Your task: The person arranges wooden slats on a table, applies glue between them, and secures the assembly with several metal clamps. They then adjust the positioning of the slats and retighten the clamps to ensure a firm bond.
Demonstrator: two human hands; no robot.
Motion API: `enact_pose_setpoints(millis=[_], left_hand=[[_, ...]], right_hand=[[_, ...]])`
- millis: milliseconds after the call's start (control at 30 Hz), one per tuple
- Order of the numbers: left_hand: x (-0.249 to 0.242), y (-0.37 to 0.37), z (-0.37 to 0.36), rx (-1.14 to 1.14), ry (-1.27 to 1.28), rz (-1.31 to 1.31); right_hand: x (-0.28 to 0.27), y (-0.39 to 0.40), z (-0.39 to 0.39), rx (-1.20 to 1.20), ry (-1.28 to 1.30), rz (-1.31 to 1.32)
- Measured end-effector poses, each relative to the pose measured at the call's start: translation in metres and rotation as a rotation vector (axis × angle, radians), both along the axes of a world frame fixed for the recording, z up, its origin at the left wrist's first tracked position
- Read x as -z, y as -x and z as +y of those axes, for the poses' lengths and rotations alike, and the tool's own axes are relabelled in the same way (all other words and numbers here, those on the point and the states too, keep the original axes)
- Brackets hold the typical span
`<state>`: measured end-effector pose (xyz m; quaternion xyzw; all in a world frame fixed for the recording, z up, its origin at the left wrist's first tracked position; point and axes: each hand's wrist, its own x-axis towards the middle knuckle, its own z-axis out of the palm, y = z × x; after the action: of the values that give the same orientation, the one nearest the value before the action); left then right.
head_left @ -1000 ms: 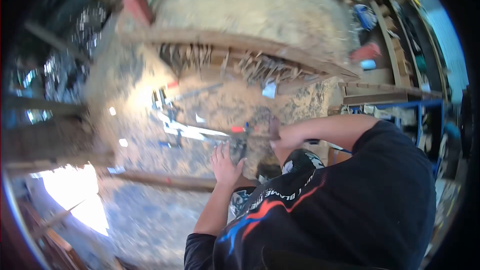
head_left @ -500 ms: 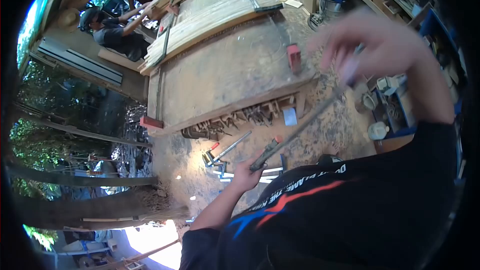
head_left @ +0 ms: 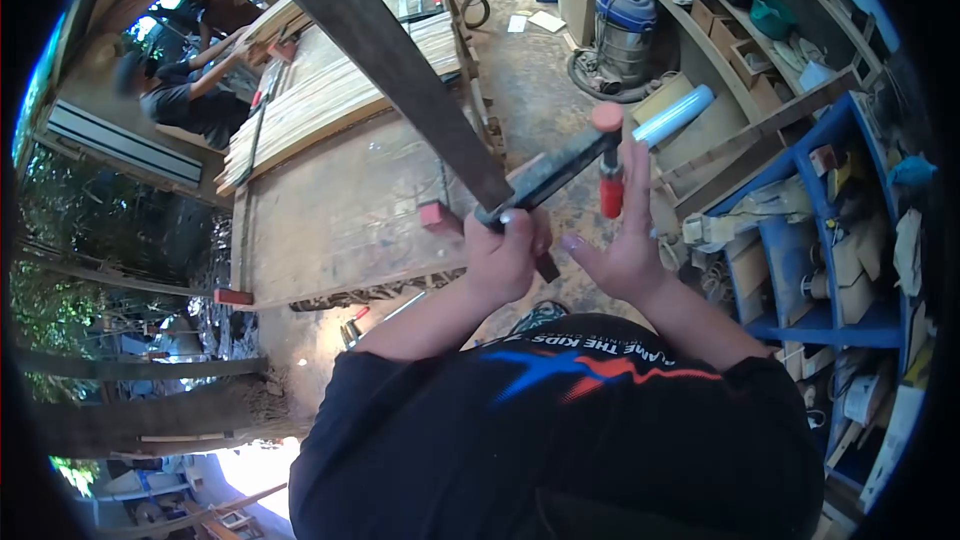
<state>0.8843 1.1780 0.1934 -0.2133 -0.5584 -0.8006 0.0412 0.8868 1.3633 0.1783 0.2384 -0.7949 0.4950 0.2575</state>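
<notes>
A long metal bar clamp slants from the top of the view down to my left hand, whose fingers wrap round it where the sliding arm meets the bar. That arm reaches up and right to a round orange pad and a red screw handle. My right hand is beside the handle, with fingers stretched out and thumb apart, holding nothing. Beyond, light wood strips lie clamped on the workbench.
Two people work at the bench's far left; one wears a dark shirt. A shop vacuum stands ahead on the floor. Blue shelving with wood pieces is on the right. Another clamp lies on the floor at left.
The clamp in my left hand has swung up, and its bar now crosses the view above the bench. My right hand has come down beside the red handle. The view has shifted right.
</notes>
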Motion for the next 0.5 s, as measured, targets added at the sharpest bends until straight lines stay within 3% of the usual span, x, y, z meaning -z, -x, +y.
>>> enact_pose_setpoints(millis=[33, 167, 267, 333, 400, 433, 467, 500], left_hand=[[-0.004, 0.016, 0.018, -0.041, -0.015, 0.041], [-0.008, 0.087, 0.084, -0.108, -0.131, 0.014], [-0.013, 0.15, 0.105, -0.121, -0.076, -0.022], [-0.036, 0.19, 0.1, -0.131, 0.142, 0.029], [-0.044, 0.253, 0.08, -0.054, 0.313, 0.208], [-0.052, 0.27, 0.074, 0.041, 0.178, 0.175], [-0.059, 0.29, 0.061, 0.118, 0.042, 0.152], [-0.067, 0.324, 0.031, 0.243, -0.264, 0.138]], right_hand=[[0.004, 0.008, 0.008, 0.03, -0.004, -0.077], [-0.013, 0.06, 0.04, 0.305, -0.307, 0.269], [-0.003, 0.112, 0.054, -0.133, -0.078, -0.023], [0.001, 0.168, 0.054, -0.227, 0.187, -0.187], [-0.018, 0.22, 0.075, -0.142, 0.093, -0.346], [-0.026, 0.244, 0.087, -0.101, -0.011, -0.465], [-0.024, 0.263, 0.097, -0.091, -0.026, -0.386], [-0.021, 0.287, 0.104, -0.088, -0.034, -0.288]])
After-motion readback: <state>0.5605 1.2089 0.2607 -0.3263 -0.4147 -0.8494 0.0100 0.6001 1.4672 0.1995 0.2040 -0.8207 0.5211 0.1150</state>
